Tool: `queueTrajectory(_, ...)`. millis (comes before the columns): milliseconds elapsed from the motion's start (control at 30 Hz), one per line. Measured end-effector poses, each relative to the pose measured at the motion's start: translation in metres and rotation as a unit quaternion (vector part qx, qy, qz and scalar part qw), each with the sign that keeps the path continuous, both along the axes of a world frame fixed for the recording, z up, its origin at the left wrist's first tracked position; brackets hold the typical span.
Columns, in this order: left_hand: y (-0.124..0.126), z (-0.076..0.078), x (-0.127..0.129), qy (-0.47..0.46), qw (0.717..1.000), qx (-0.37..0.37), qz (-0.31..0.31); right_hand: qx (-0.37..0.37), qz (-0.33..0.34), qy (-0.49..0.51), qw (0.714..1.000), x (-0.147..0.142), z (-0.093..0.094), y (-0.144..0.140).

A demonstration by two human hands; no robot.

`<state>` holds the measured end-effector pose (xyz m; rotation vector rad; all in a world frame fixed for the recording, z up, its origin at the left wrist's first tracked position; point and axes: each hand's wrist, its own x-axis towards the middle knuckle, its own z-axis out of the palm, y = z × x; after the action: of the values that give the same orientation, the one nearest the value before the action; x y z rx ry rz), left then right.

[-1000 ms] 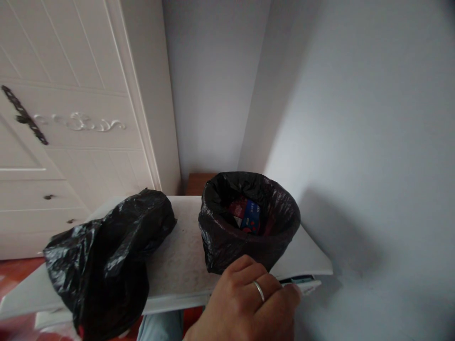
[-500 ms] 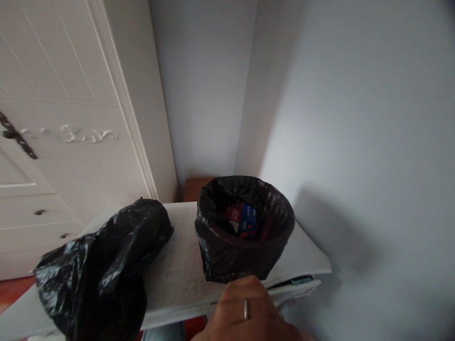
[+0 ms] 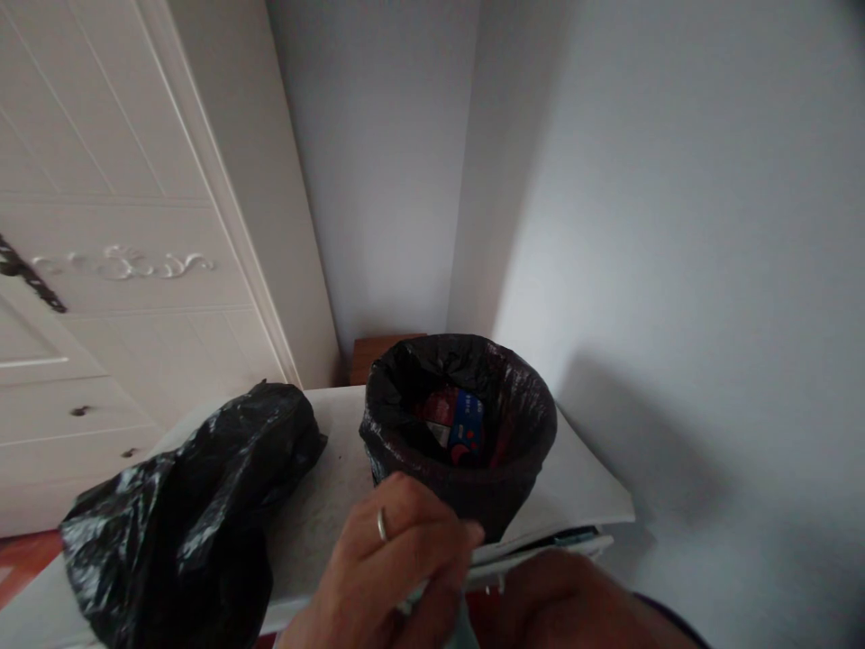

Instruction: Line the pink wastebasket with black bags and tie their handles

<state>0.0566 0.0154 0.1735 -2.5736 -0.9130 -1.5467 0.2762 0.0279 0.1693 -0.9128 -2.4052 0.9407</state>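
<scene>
Two hands meet at the front edge of the white table (image 3: 324, 518), just in front of the lined bin (image 3: 459, 433). The left hand (image 3: 385, 568), ring on one finger, curls its fingers around something pale, touching the bin's front. Whether the right hand (image 3: 574, 599) grips anything, I cannot tell. A loose black bag (image 3: 182, 523) lies left of the bin.

A small bin lined with a black plastic bag (image 3: 459, 442) is standing near the right edge of the white tabletop (image 3: 324, 505). A crumpled black plastic bag (image 3: 182, 532) is lying to its left, toward the left front corner. 2 hands are hovering at the front edge.
</scene>
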Motion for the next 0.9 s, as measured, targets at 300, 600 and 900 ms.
queueTrajectory(300, 0.035, -0.015, -0.002, 0.138, 0.984, 0.024, 0.106, 0.307, -0.068, -0.168, 0.934, -0.004, 0.072, 0.156)
queueTrajectory(600, 0.028, -0.021, 0.000, 0.138, 0.984, 0.028, 0.111, 0.345, -0.122, -0.389, 0.845, -0.016, 0.056, 0.211)
queueTrajectory(900, 0.031, -0.033, -0.001, 0.115, 0.977, 0.074, 0.162, 0.394, -0.103, -0.308, 0.860, -0.002, 0.056, 0.207)
